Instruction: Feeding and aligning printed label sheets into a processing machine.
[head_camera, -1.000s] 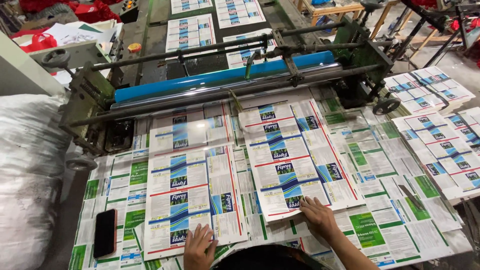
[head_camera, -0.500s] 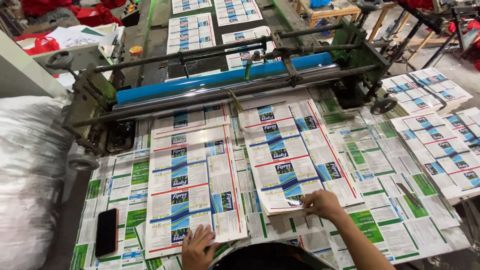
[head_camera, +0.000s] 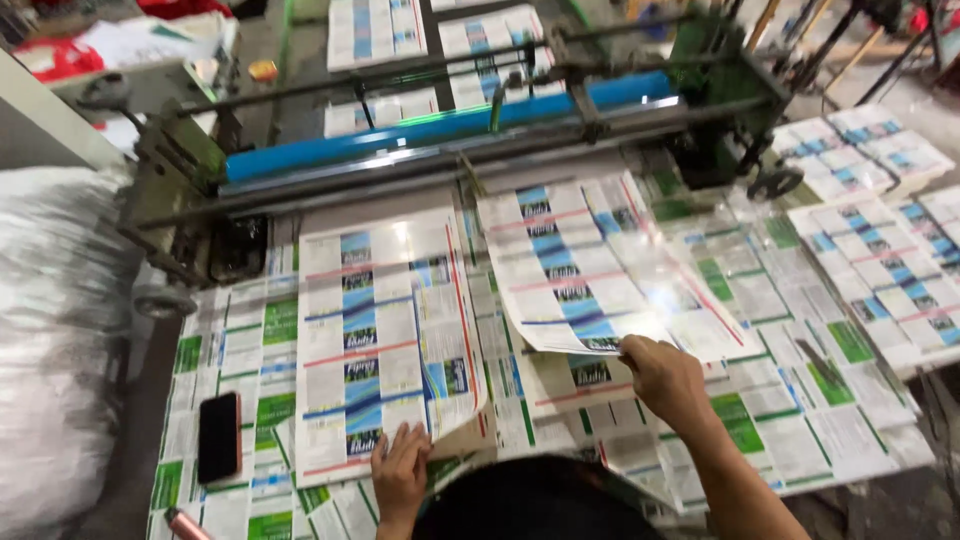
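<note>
Printed sheets: two stacks on the near side of the laminating machine (head_camera: 450, 130), which fills the far half w/ its blue roller (head_camera: 440, 125) across. Left stack (head_camera: 385, 340) sits flat; right stack (head_camera: 590, 265) has its near edge peeled up now, top sheets curling off the pile. A sec ago both of my hands lay flat on the near edges; since then the right hand (head_camera: 665, 375) has pinched the near edge of the right stack's top sheets, thumb over, fingers under, and lifted. So I read that bundle as coming off the pile. Left hand (head_camera: 400, 470) is spread, fingers pressing the left stack's near edge, as before. Green-printed sheets (head_camera: 800, 400) cover the table all round. Black phone (head_camera: 219, 436) lies near left, untouched.
</note>
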